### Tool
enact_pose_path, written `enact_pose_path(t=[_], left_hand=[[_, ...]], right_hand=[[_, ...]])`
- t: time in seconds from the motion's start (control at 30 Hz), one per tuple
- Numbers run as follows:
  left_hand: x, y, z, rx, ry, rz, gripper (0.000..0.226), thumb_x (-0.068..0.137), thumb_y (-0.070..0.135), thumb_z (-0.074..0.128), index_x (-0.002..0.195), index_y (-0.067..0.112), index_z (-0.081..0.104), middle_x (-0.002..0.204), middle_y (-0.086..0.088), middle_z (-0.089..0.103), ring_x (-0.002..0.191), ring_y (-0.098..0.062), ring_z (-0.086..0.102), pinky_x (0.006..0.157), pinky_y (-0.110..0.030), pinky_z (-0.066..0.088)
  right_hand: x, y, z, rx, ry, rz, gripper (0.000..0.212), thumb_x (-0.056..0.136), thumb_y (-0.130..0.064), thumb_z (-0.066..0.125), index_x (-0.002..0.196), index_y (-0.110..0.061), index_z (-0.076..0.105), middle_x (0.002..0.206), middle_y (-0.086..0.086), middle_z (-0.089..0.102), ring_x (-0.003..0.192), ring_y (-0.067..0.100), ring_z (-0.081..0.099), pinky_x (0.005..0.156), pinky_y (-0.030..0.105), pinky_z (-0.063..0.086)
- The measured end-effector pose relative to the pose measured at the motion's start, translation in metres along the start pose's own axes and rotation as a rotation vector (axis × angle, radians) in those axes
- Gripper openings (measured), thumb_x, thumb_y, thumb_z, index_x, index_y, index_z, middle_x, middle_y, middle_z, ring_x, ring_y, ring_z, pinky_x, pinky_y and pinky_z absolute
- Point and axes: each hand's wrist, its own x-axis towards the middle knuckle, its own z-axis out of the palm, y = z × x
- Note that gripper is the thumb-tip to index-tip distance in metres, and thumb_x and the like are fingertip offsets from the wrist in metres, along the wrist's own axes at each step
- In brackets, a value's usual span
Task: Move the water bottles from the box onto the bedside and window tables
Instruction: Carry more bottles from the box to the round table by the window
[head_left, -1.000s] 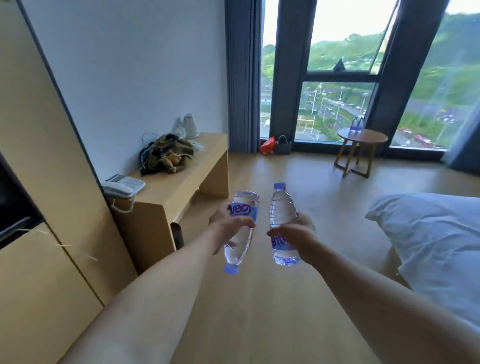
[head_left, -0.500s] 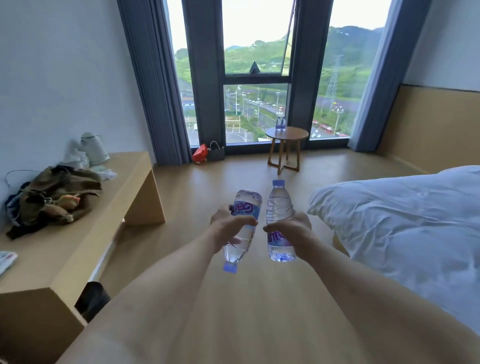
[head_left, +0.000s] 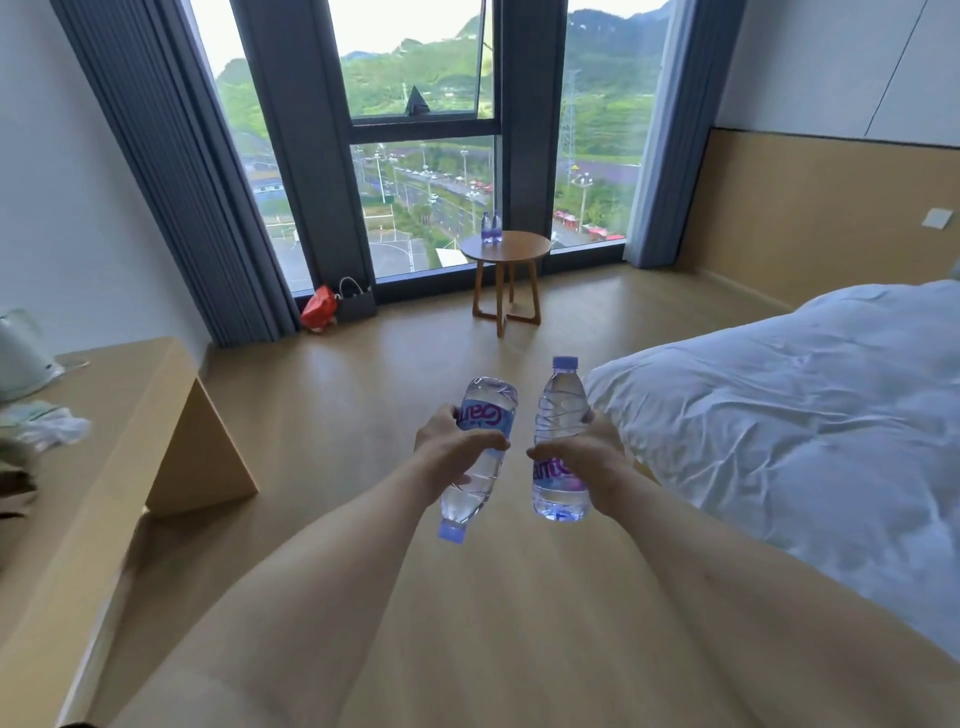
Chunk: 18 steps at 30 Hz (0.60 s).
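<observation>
I'm seeing wood floor (head_left: 363, 395) running up to the window. Round wooden table (head_left: 524, 248) is standing on it by the glass, two water bottles (head_left: 491, 228) sitting upright on its left part, touching or nearly so. Red bag (head_left: 318, 307) and dark bag (head_left: 357, 302) are lying on the floor left of the table. Long bench (head_left: 130, 415) at left is carrying a pale kettle (head_left: 21, 345) and crumpled cloth (head_left: 49, 428). Bed (head_left: 779, 415) at right is wearing a rumpled white duvet.

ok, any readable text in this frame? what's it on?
"Gan", upside down: label of the inverted bottle in the left hand.
"ant", partly covered: label of the upright bottle in the right hand.
Labels on the two table bottles: too small to read.
</observation>
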Motion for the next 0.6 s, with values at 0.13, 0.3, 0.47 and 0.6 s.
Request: enact_pose_path(t=[0.13, 0.3, 0.47, 0.6], left_hand=[[0.079, 0.008, 0.011, 0.037, -0.002, 0.001, 0.062, 0.052, 0.033, 0.091, 0.107, 0.025, 0.062, 0.106, -0.003, 0.067, 0.098, -0.023, 0.065, 0.067, -0.051, 0.064], [0.188, 0.035, 0.029, 0.052, 0.025, 0.002, 0.066, 0.046, 0.036, 0.087, 0.107, 0.022, 0.065, 0.106, -0.005, 0.068, 0.098, -0.024, 0.065, 0.065, -0.051, 0.064], [0.292, 0.077, 0.040, 0.059, 0.033, -0.021, 0.068, 0.050, 0.033, 0.089, 0.112, 0.019, 0.065, 0.108, -0.007, 0.068, 0.101, -0.025, 0.065, 0.068, -0.051, 0.064], [0.362, 0.105, 0.043, 0.050, 0.050, -0.014, 0.070, 0.046, 0.036, 0.088, 0.111, 0.020, 0.066, 0.107, -0.007, 0.069, 0.100, -0.024, 0.066, 0.068, -0.052, 0.064]], right_hand=[[0.078, -0.005, 0.012, -0.003, -0.024, -0.005, 0.072, 0.053, -0.003, 0.095, 0.115, -0.010, 0.061, 0.102, 0.016, 0.073, 0.093, 0.034, 0.073, 0.086, 0.052, 0.061], [0.197, -0.022, 0.020, 0.023, -0.031, -0.008, 0.073, 0.049, -0.002, 0.095, 0.114, -0.007, 0.060, 0.101, 0.018, 0.072, 0.092, 0.036, 0.073, 0.085, 0.053, 0.061], [0.310, -0.058, 0.024, 0.017, -0.057, 0.020, 0.078, 0.047, -0.008, 0.096, 0.116, -0.010, 0.060, 0.104, 0.018, 0.071, 0.093, 0.037, 0.072, 0.086, 0.053, 0.061], [0.385, -0.086, 0.034, 0.022, -0.080, 0.018, 0.078, 0.048, -0.009, 0.097, 0.117, -0.013, 0.059, 0.104, 0.016, 0.071, 0.091, 0.033, 0.073, 0.083, 0.052, 0.062]])
